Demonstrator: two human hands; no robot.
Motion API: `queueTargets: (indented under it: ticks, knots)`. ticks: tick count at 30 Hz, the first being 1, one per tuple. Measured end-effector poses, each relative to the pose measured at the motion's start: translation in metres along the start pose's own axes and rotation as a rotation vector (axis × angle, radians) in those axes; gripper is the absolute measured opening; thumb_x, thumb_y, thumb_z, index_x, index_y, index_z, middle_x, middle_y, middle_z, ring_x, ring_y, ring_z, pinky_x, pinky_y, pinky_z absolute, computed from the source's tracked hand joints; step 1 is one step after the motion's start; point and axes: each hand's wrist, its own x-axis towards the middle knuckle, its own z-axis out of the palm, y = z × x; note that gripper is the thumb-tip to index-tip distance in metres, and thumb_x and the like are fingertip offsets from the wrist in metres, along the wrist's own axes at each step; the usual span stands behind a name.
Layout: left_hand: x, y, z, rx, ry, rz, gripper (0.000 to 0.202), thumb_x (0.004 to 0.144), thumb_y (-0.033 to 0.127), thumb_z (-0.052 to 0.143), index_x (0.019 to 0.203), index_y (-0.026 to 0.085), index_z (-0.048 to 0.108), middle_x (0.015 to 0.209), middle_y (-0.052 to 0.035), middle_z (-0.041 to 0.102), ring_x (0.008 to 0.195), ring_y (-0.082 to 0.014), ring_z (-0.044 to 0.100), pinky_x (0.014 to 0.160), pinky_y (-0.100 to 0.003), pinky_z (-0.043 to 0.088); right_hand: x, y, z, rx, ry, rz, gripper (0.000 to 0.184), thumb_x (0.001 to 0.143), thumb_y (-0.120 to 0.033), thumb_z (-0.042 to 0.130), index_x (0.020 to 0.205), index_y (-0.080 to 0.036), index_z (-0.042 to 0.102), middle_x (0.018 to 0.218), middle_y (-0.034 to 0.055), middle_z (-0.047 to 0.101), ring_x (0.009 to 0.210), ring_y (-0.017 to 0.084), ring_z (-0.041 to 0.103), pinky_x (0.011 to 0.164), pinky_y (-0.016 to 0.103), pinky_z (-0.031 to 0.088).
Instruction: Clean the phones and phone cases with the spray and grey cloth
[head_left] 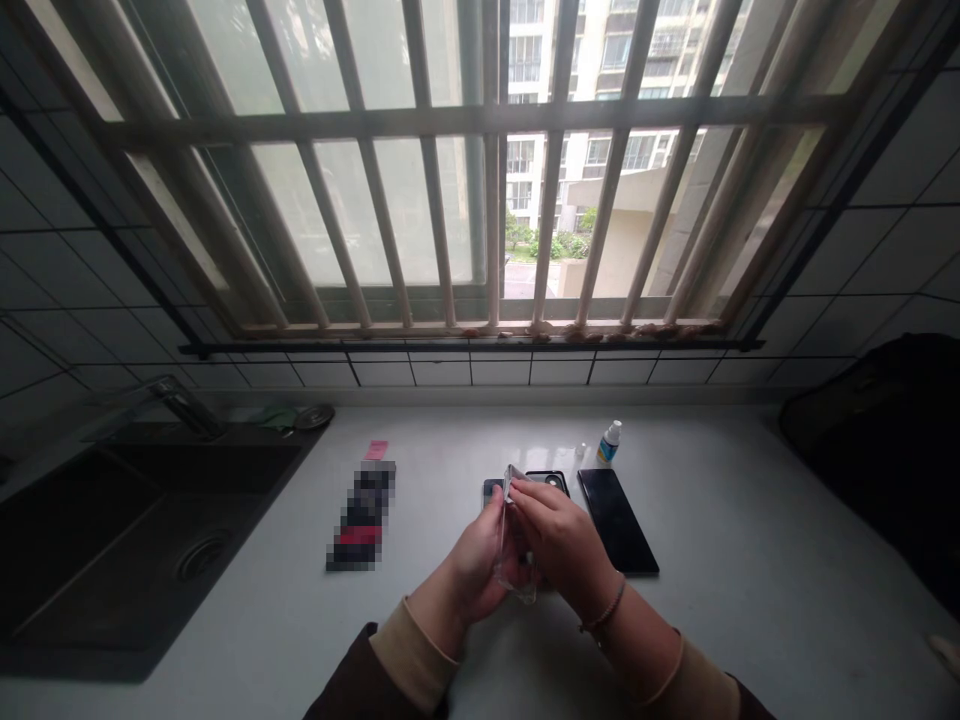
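Note:
Both hands meet over the white counter (pixel 450 610) at the bottom centre. Between them stands a clear phone case (pixel 514 540), held on edge. My left hand (pixel 469 570) cups its left side with fingers closed round it. My right hand (pixel 559 540) grips its right side from above, fingers curled over the rim. Just behind the hands lies a dark phone (pixel 544 481), partly hidden, showing its camera ring. A second black phone (pixel 619 520) lies flat to the right of my right hand.
A small white dropper bottle (pixel 609 442) with its cap (pixel 580 450) beside it stands behind the phones. A blurred dark packet (pixel 363 516) lies to the left. A dark sink (pixel 142 530) fills the left, a black bag (pixel 885 450) the right. A barred window (pixel 487 160) is ahead.

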Motion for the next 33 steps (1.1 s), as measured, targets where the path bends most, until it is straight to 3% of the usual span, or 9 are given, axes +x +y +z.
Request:
queueTargets:
  ticks: [3, 6, 11, 18, 22, 27, 30, 33]
  knots:
    - [0.002, 0.002, 0.001, -0.133, 0.059, 0.027, 0.062, 0.108, 0.057, 0.042, 0.152, 0.015, 0.051, 0.134, -0.0191, 0.068, 0.119, -0.0298, 0.069, 0.097, -0.041, 0.056, 0.002, -0.004, -0.002, 0.039, -0.037, -0.064, 0.028, 0.106, -0.017, 0.056, 0.125, -0.019, 0.076, 0.124, 0.0132, 0.077, 0.113, 0.026, 0.074, 0.100, 0.042, 0.064]
    - [0.004, 0.007, 0.001, -0.191, 0.164, 0.102, 0.058, 0.109, 0.049, 0.046, 0.158, 0.018, 0.043, 0.131, -0.0164, 0.069, 0.117, -0.0254, 0.071, 0.104, -0.037, 0.053, 0.004, -0.011, -0.004, 0.101, -0.085, -0.128, 0.025, 0.105, -0.015, 0.058, 0.123, -0.018, 0.075, 0.123, 0.0133, 0.077, 0.111, 0.026, 0.074, 0.098, 0.041, 0.064]
    - [0.004, 0.014, -0.004, -0.113, 0.299, 0.175, 0.069, 0.106, 0.056, 0.047, 0.165, 0.025, 0.030, 0.117, -0.0155, 0.071, 0.103, -0.0264, 0.076, 0.102, -0.042, 0.056, 0.005, -0.025, -0.006, 0.222, -0.119, -0.164, 0.019, 0.104, -0.019, 0.062, 0.118, -0.021, 0.076, 0.116, 0.0101, 0.079, 0.104, 0.023, 0.075, 0.096, 0.039, 0.063]
    - [0.008, 0.019, -0.014, -0.111, 0.336, 0.292, 0.072, 0.103, 0.059, 0.051, 0.165, 0.033, 0.027, 0.115, -0.0127, 0.069, 0.099, -0.0244, 0.075, 0.101, -0.049, 0.057, 0.001, -0.031, -0.009, 0.359, -0.183, -0.141, 0.023, 0.102, -0.015, 0.060, 0.115, -0.022, 0.077, 0.113, 0.0082, 0.080, 0.098, 0.021, 0.075, 0.091, 0.034, 0.062]
    - [0.007, 0.021, -0.013, -0.104, 0.326, 0.293, 0.070, 0.104, 0.056, 0.052, 0.165, 0.036, 0.025, 0.115, -0.0124, 0.069, 0.096, -0.0236, 0.075, 0.097, -0.048, 0.059, 0.002, -0.032, -0.016, 0.482, -0.257, -0.018, 0.020, 0.103, -0.020, 0.059, 0.111, -0.023, 0.078, 0.108, 0.0068, 0.080, 0.098, 0.021, 0.074, 0.092, 0.034, 0.058]
    - [0.004, 0.024, -0.009, -0.070, 0.302, 0.264, 0.067, 0.105, 0.054, 0.051, 0.164, 0.033, 0.031, 0.117, -0.0145, 0.069, 0.102, -0.0257, 0.075, 0.099, -0.047, 0.058, 0.008, -0.028, -0.023, 0.722, -0.329, 0.269, 0.032, 0.108, -0.037, 0.055, 0.098, -0.019, 0.080, 0.088, 0.0050, 0.077, 0.079, 0.018, 0.069, 0.076, 0.030, 0.054]
    - [0.002, 0.025, -0.006, -0.038, 0.264, 0.244, 0.066, 0.106, 0.054, 0.048, 0.165, 0.031, 0.029, 0.120, -0.0157, 0.069, 0.106, -0.0273, 0.074, 0.097, -0.046, 0.058, 0.006, -0.014, -0.019, 0.832, -0.207, 0.541, 0.040, 0.105, -0.049, 0.058, 0.098, -0.016, 0.080, 0.091, 0.0074, 0.078, 0.082, 0.020, 0.070, 0.074, 0.030, 0.056]
    - [0.000, 0.023, -0.001, 0.005, 0.212, 0.209, 0.068, 0.106, 0.054, 0.049, 0.165, 0.030, 0.027, 0.125, -0.0164, 0.069, 0.110, -0.0257, 0.074, 0.102, -0.043, 0.055, 0.003, 0.004, -0.018, 0.831, 0.050, 0.758, 0.046, 0.101, -0.057, 0.061, 0.107, -0.015, 0.080, 0.101, 0.0111, 0.080, 0.090, 0.026, 0.074, 0.079, 0.035, 0.061]
